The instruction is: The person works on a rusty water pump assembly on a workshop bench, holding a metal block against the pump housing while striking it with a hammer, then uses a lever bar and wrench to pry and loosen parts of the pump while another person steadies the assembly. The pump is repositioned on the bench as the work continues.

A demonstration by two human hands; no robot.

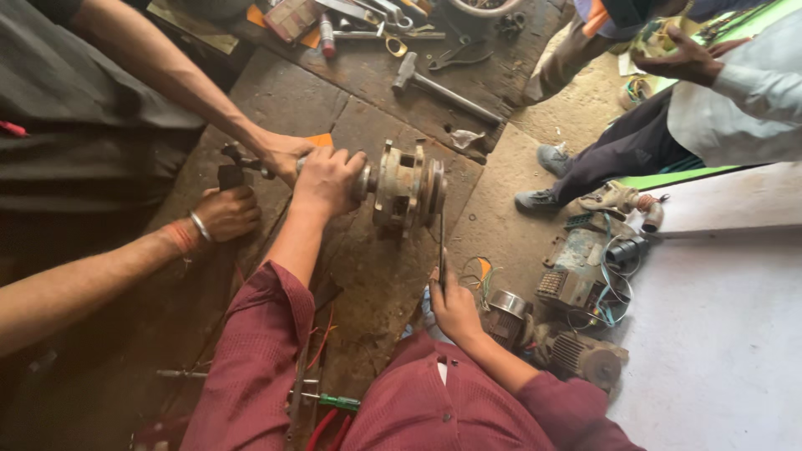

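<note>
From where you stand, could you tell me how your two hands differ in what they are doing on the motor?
The left hand is closed in a fist around the shaft end of the motor, while the right hand holds a thin dark tool up against the motor's rim. The left hand sits level with the motor; the right hand is below it, nearer the body. Both wear maroon sleeves.

motor [405, 185] on workbench [368, 276], hammer [443, 88] behind

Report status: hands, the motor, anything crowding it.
Left hand grips the motor shaft end. Right hand holds a thin tool against its rim. Another person's hand crowds the shaft.
</note>
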